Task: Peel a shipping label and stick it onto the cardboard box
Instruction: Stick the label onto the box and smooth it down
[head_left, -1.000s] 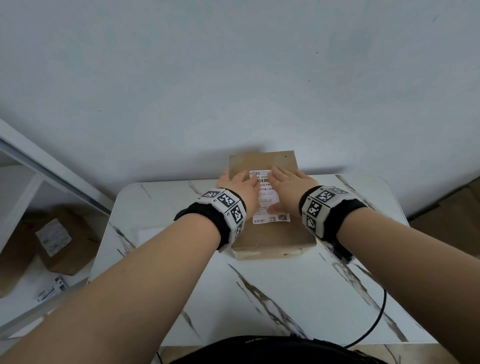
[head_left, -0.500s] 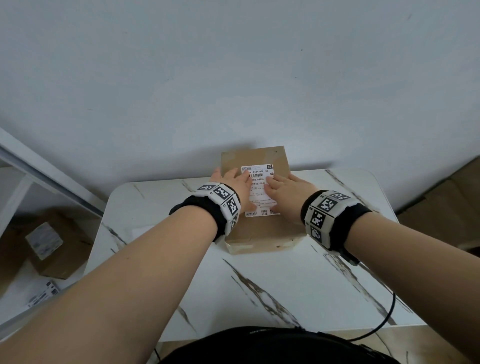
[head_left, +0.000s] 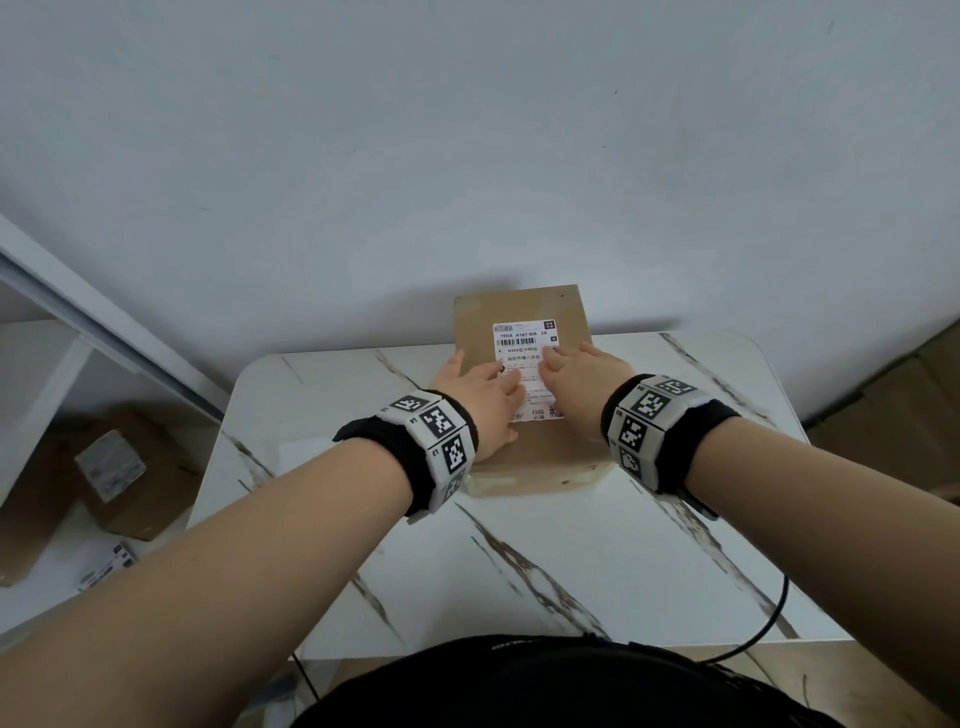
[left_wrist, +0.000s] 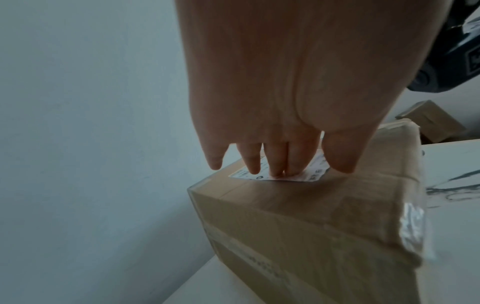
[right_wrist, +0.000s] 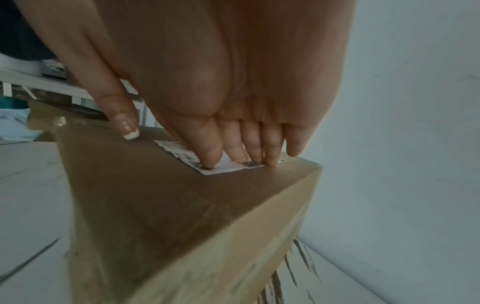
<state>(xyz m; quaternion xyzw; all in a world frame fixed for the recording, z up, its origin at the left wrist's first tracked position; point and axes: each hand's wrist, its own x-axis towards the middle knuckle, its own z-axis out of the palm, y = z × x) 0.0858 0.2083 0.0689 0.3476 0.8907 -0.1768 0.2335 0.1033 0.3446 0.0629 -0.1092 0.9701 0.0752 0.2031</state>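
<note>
Two hands lie flat on the label (head_left: 525, 358), which is stuck on top of the box (head_left: 540, 452). The box sits at 12 o'clock on the desk (head_left: 597, 561), against the wall. The left hand (head_left: 480, 397) covers the label's 9 o'clock edge, fingers (left_wrist: 275, 164) straight and pressing the paper. The right hand (head_left: 582, 382) presses the 3 o'clock edge with straight fingers (right_wrist: 210, 152), thumb off the label. More boxes (head_left: 130, 473) lie on the floor at 9 o'clock.

Left hand (left_wrist: 283, 98) — straight fingers (left_wrist: 276, 162) (pressed flat) on shipping label (left_wrist: 309, 174), cardboard box (left_wrist: 311, 222).
</note>
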